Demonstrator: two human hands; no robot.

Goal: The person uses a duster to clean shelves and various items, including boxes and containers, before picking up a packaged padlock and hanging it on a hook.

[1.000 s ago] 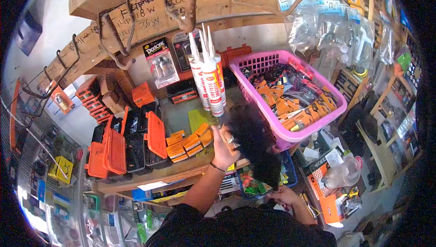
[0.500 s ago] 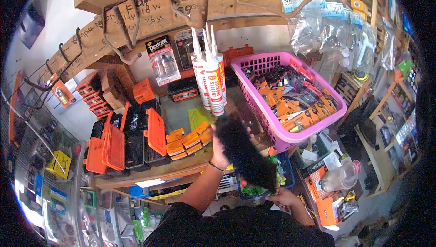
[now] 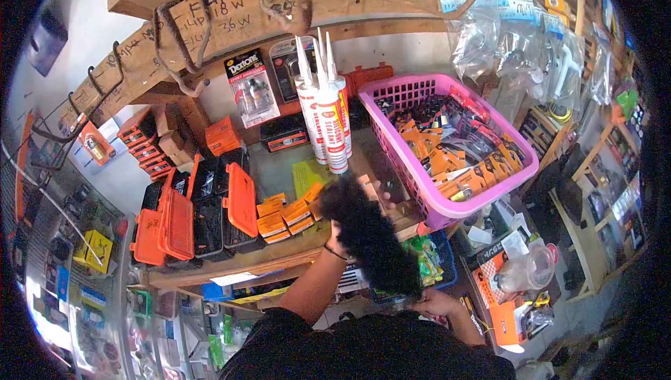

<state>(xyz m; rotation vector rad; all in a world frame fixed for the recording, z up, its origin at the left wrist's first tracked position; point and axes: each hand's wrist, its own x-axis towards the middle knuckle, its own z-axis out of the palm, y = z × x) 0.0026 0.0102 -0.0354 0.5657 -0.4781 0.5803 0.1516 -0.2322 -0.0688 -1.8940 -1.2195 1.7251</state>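
Note:
A black fluffy duster [image 3: 377, 247] slants across the middle, its handle end in my closed right hand [image 3: 437, 304] low on the right. Behind the duster, my left hand [image 3: 335, 239] is mostly covered; its fingertips show beside a small orange box [image 3: 368, 188] that it appears to grip. White silicone sealant tubes [image 3: 327, 125] stand upright just beyond the duster's top. To the left of my left hand, several small orange boxes [image 3: 285, 216] lie in rows on the wooden shelf [image 3: 279, 248].
A pink basket [image 3: 482, 205] full of orange-carded packets stands at right. Black cases with orange lids [image 3: 176, 223] sit open at left. Bent metal hooks [image 3: 185, 51] stick out overhead. Plastic bags [image 3: 521, 51] hang at upper right, and a blue basket [image 3: 442, 257] is below.
The duster's top has shifted slightly left and down, uncovering the small orange box by my left fingertips. My right hand has barely moved.

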